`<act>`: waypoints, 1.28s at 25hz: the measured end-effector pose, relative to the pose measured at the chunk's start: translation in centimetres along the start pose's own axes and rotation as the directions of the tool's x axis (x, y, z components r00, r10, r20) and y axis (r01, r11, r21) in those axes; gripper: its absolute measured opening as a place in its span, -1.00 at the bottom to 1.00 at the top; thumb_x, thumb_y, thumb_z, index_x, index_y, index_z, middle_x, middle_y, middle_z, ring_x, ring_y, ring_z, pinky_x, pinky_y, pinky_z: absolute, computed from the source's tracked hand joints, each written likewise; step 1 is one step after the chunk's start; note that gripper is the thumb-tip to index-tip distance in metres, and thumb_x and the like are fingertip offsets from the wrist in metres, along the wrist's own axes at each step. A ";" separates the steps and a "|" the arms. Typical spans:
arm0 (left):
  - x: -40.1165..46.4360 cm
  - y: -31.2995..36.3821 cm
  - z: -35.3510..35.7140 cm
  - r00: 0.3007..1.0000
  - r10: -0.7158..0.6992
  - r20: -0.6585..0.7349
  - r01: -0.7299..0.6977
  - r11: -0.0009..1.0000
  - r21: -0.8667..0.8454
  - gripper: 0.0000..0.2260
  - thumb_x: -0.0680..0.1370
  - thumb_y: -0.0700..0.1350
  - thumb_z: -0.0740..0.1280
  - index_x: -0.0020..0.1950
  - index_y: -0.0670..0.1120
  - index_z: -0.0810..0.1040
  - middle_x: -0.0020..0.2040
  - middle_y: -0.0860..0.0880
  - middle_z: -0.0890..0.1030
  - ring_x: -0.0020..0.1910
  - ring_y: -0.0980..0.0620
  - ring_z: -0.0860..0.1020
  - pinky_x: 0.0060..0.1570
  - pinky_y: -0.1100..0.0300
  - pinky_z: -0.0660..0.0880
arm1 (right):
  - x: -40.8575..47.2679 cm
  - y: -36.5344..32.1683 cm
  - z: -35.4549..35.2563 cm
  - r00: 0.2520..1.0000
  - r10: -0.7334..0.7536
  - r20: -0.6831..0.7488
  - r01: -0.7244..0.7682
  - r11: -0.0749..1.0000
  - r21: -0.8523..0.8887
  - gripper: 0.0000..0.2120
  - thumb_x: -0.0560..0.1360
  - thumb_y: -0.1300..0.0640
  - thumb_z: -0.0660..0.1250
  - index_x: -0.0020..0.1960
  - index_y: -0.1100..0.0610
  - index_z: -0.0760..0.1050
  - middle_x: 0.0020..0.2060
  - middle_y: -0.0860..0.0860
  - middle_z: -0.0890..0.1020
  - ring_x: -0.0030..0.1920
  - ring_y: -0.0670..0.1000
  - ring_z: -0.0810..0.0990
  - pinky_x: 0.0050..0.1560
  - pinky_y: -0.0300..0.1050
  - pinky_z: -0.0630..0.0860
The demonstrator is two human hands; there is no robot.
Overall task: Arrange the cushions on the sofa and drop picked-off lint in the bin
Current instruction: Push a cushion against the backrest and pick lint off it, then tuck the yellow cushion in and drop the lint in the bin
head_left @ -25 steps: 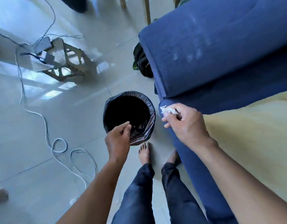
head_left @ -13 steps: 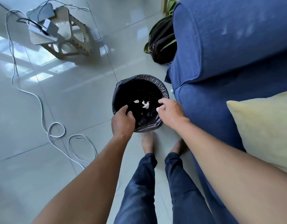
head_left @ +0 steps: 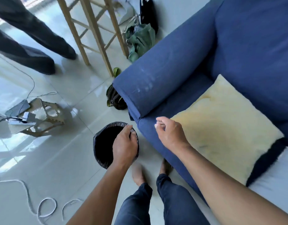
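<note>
A round bin (head_left: 103, 143) lined with a black bag stands on the floor just left of the blue sofa (head_left: 180, 65). My left hand (head_left: 124, 145) reaches across the bin's opening and pinches the liner at the far rim. My right hand (head_left: 170, 133) hovers over the sofa's front corner with loosely curled fingers and nothing in it. A pale yellow cushion (head_left: 221, 127) lies flat on the seat, right of that hand. A white cushion (head_left: 276, 179) shows at the right edge. The inside of the bin looks dark; no lint shows.
White cable (head_left: 41, 207) loops on the tiled floor at lower left. A tipped beige stool (head_left: 42, 117) with a charger lies at left. Wooden stool legs (head_left: 94, 33), bags (head_left: 140, 39) and another person's legs (head_left: 32, 46) are behind. My bare feet (head_left: 138, 174) stand by the bin.
My right hand let white lint fall into the bin, then drew back to the sofa's corner, empty. My left hand moved from the near rim across to the far rim.
</note>
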State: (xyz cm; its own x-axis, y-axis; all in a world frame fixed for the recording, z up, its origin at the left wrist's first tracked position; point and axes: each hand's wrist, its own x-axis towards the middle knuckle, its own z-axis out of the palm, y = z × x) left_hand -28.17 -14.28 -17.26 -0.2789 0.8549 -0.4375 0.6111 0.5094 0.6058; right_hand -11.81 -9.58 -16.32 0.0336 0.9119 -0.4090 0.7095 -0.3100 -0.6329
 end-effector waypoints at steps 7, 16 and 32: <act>-1.7 14.6 0.5 0.886 0.433 0.164 -0.453 0.885 0.110 -0.57 0.69 -0.06 0.20 0.56 -0.10 0.36 0.57 -0.02 0.36 0.60 0.05 0.21 0.53 0.12 0.20 | -3.7 1.8 -14.8 0.956 0.083 -0.281 -0.099 0.994 -0.046 -0.64 0.59 0.08 0.24 0.36 0.13 0.51 0.27 0.05 0.61 0.31 0.09 0.52 0.32 -0.06 0.45; -3.6 28.8 9.6 0.644 0.624 0.442 -0.758 0.597 0.263 -0.52 0.68 -0.04 0.21 0.58 -0.16 0.27 0.62 -0.12 0.23 0.63 -0.08 0.12 0.53 0.10 0.13 | -6.4 12.6 -27.1 0.860 0.321 -0.396 -0.304 0.947 0.107 -0.46 0.64 -0.02 0.18 0.56 0.14 0.22 0.57 0.04 0.23 0.58 0.03 0.14 0.56 -0.05 0.12; 6.9 40.4 28.9 0.529 0.499 0.687 -0.837 0.438 0.326 -0.53 0.68 -0.05 0.22 0.56 -0.17 0.30 0.57 -0.12 0.33 0.57 -0.08 0.26 0.48 0.06 0.21 | 6.6 26.7 -31.7 0.818 0.501 -0.284 -0.497 0.863 0.092 -0.46 0.65 0.01 0.18 0.54 0.21 0.19 0.55 0.13 0.26 0.57 0.09 0.15 0.52 0.01 0.19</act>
State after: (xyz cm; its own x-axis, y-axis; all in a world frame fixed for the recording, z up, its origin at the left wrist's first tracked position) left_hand 16.01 9.33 -15.04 0.6660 0.6387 -0.3852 0.7433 -0.5247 0.4150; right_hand 29.65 -3.33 -15.01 0.5829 0.6667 -0.4645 0.5310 -0.7452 -0.4033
